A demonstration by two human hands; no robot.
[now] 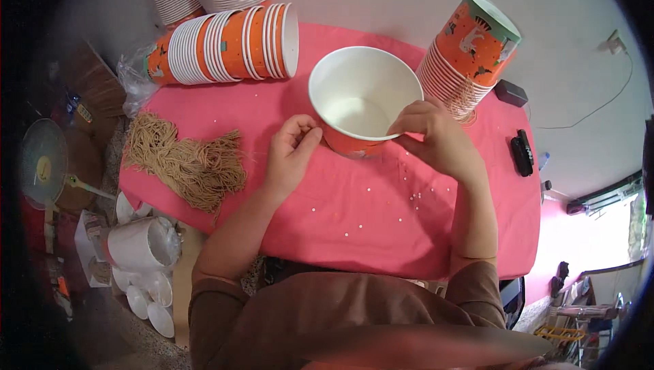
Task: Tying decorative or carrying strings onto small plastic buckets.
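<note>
A large paper bucket (364, 94), orange outside and white inside, stands open-side up on a pink cloth (381, 213). My right hand (436, 138) pinches its near rim on the right side. My left hand (291, 155) hovers just left of the bucket, thumb and finger pinched together near its wall; whether it holds anything small I cannot tell. Several tiny white bits lie scattered on the cloth near my hands.
A stack of orange buckets (225, 46) lies on its side at the back left. Another stack (470, 46) leans at the back right. A bundle of tan string (187, 162) rests left. Two black devices (521, 152) lie right. White cups (143, 244) sit on the floor.
</note>
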